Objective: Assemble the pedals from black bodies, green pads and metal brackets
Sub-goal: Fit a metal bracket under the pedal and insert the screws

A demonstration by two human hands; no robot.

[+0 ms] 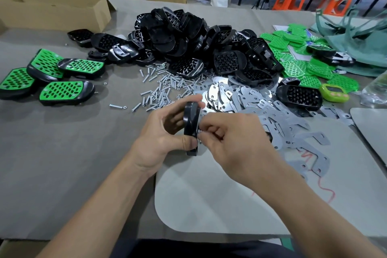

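near the front edge of the table (62, 163), the left hand (161, 138) is gripping a black body (190, 123) upright; the right hand (234, 138) is pinching a small metal piece (200, 132) against it. open room is lying leftward; screws (159, 88) and brackets (251, 98) are crowding beyond.

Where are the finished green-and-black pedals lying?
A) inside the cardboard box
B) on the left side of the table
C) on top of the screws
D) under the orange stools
B: four finished pedals lie bunched together on the left side of the table, outside the cardboard box and apart from the screws.
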